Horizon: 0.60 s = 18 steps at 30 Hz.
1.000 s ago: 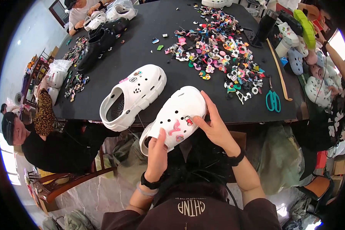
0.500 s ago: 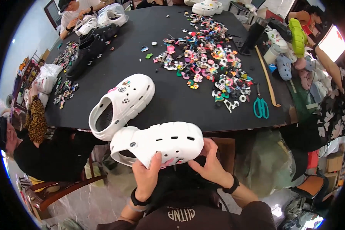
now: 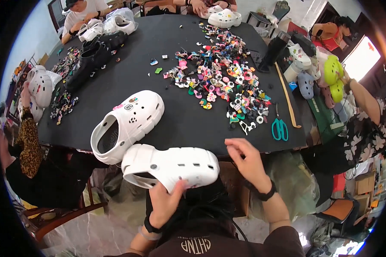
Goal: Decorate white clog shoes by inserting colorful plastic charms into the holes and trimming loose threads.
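Observation:
My left hand (image 3: 165,201) grips a white clog (image 3: 171,165) at the near edge of the table, thumb on its upper and the other fingers hidden inside. The clog lies on its side with its toe pointing right. A second white clog (image 3: 148,107), decorated with several small charms, rests on the table just beyond it, toe pointing away. My right hand (image 3: 248,162) is in the air to the right of the held clog, apart from it, fingers stretched out with nothing visible in them. A wide heap of colourful shoe charms (image 3: 221,79) covers the table ahead.
Teal-handled scissors (image 3: 280,129) and a long wooden stick (image 3: 287,96) lie at the right. A black bottle (image 3: 275,49) stands behind them. Dark shoes (image 3: 85,66) and more charms (image 3: 64,103) sit at the left. Other people work around the black table (image 3: 193,124).
My right hand has let go of the clog's toe and moved up and right. The left hand still holds the clog. A person at the right now handles the green clogs.

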Each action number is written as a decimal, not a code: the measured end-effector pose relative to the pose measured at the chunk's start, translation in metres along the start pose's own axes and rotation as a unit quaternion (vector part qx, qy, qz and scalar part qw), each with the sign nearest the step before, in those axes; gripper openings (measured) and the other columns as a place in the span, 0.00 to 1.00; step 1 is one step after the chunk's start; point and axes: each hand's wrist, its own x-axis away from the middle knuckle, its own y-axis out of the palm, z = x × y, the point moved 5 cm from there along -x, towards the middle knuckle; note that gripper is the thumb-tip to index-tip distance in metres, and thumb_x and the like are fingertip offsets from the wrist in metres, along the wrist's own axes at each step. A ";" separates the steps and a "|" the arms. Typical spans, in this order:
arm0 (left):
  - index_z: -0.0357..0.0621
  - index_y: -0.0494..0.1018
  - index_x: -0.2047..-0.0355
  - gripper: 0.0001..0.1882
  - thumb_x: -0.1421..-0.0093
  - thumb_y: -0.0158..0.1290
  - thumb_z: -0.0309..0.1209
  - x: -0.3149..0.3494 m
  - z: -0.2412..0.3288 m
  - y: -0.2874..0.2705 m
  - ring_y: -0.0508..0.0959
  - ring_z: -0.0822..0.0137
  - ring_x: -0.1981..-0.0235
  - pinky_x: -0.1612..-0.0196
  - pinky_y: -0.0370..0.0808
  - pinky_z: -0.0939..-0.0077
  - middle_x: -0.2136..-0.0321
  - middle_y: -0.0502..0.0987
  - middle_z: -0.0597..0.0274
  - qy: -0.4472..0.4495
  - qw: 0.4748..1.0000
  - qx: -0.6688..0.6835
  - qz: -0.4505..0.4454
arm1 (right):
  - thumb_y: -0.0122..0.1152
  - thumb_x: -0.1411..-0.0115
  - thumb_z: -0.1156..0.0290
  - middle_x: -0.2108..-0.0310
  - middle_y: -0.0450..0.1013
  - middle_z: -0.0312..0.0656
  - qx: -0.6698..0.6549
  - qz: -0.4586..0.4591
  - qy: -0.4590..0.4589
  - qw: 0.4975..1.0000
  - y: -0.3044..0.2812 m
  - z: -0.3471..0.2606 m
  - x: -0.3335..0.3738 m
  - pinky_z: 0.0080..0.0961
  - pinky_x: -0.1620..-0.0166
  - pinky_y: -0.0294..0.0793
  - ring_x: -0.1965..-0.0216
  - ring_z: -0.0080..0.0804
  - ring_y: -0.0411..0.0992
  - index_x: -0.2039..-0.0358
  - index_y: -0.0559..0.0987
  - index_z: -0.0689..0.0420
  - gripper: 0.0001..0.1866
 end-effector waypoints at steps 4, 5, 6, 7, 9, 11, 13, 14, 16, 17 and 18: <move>0.36 0.78 0.66 0.10 0.48 0.61 0.27 -0.002 0.026 0.000 0.80 0.63 0.76 0.72 0.73 0.73 0.75 0.80 0.53 0.147 0.986 -0.077 -0.014 | 0.55 0.38 0.73 0.61 0.75 0.40 0.052 0.019 -0.015 0.998 -0.013 -0.004 -0.047 0.19 0.62 0.72 0.63 0.24 0.74 0.57 0.77 0.60 0.10; 0.38 0.78 0.66 0.10 0.48 0.62 0.27 -0.007 0.027 0.000 0.79 0.62 0.80 0.76 0.72 0.73 0.77 0.79 0.54 0.154 0.985 -0.083 -0.008 | 0.55 0.38 0.72 0.62 0.76 0.40 0.074 0.017 -0.032 0.997 -0.015 -0.005 -0.060 0.20 0.62 0.72 0.63 0.24 0.74 0.57 0.77 0.60 0.10; 0.38 0.78 0.68 0.09 0.49 0.62 0.28 -0.013 0.018 0.001 0.78 0.62 0.82 0.78 0.71 0.73 0.80 0.78 0.55 0.076 0.996 -0.054 -0.009 | 0.56 0.39 0.71 0.63 0.75 0.42 0.081 0.036 -0.052 0.995 -0.015 -0.004 -0.074 0.23 0.64 0.72 0.66 0.30 0.74 0.58 0.78 0.59 0.10; 0.37 0.78 0.67 0.10 0.48 0.62 0.28 -0.020 0.016 0.005 0.78 0.63 0.83 0.79 0.70 0.75 0.80 0.78 0.55 0.100 0.993 -0.053 -0.020 | 0.56 0.39 0.70 0.65 0.75 0.44 0.070 0.053 -0.065 0.994 -0.014 -0.002 -0.088 0.27 0.66 0.72 0.69 0.35 0.74 0.59 0.78 0.59 0.09; 0.37 0.78 0.66 0.11 0.47 0.62 0.29 -0.021 0.015 0.008 0.78 0.65 0.82 0.78 0.71 0.76 0.79 0.79 0.55 0.124 0.991 -0.043 -0.002 | 0.55 0.40 0.70 0.65 0.75 0.44 0.146 0.046 -0.107 0.982 -0.010 0.002 -0.110 0.31 0.64 0.72 0.66 0.40 0.74 0.61 0.78 0.56 0.09; 0.36 0.77 0.66 0.11 0.47 0.62 0.29 -0.022 0.008 0.011 0.79 0.66 0.81 0.77 0.71 0.76 0.79 0.79 0.54 0.093 0.995 -0.016 0.008 | 0.54 0.40 0.69 0.66 0.75 0.43 0.213 0.035 -0.120 0.969 -0.001 0.010 -0.128 0.33 0.63 0.73 0.64 0.42 0.74 0.61 0.78 0.54 0.09; 0.36 0.77 0.66 0.11 0.47 0.62 0.29 -0.021 0.004 0.013 0.79 0.67 0.81 0.77 0.72 0.76 0.78 0.80 0.54 0.074 0.997 -0.003 0.010 | 0.55 0.42 0.72 0.63 0.74 0.45 0.216 0.016 -0.114 0.970 0.009 0.018 -0.142 0.32 0.58 0.71 0.62 0.43 0.73 0.59 0.78 0.56 0.10; 0.35 0.77 0.66 0.11 0.47 0.62 0.30 -0.021 0.002 0.014 0.79 0.67 0.80 0.77 0.72 0.77 0.78 0.80 0.54 0.062 0.998 -0.003 0.009 | 0.55 0.42 0.72 0.64 0.74 0.45 0.230 0.011 -0.109 0.967 0.016 0.021 -0.149 0.32 0.57 0.71 0.61 0.42 0.73 0.59 0.78 0.55 0.11; 0.35 0.77 0.67 0.11 0.47 0.62 0.30 -0.021 0.001 0.015 0.79 0.67 0.80 0.77 0.72 0.76 0.78 0.80 0.54 0.054 0.998 -0.003 0.011 | 0.55 0.43 0.74 0.61 0.71 0.43 0.253 -0.013 -0.103 0.962 0.033 0.026 -0.163 0.33 0.56 0.71 0.58 0.42 0.72 0.58 0.78 0.54 0.12; 0.35 0.77 0.67 0.11 0.47 0.62 0.30 -0.022 0.001 0.014 0.79 0.66 0.81 0.77 0.72 0.76 0.78 0.79 0.54 0.059 0.998 -0.005 0.014 | 0.56 0.44 0.73 0.62 0.71 0.42 0.255 -0.013 -0.124 0.959 0.040 0.026 -0.166 0.34 0.57 0.72 0.58 0.42 0.72 0.59 0.78 0.52 0.11; 0.35 0.77 0.67 0.11 0.47 0.62 0.31 -0.023 0.000 0.014 0.79 0.66 0.81 0.78 0.71 0.76 0.79 0.79 0.54 0.054 0.998 -0.014 0.011 | 0.57 0.44 0.73 0.62 0.70 0.41 0.256 -0.015 -0.136 0.957 0.047 0.027 -0.170 0.35 0.58 0.73 0.59 0.42 0.72 0.60 0.78 0.51 0.11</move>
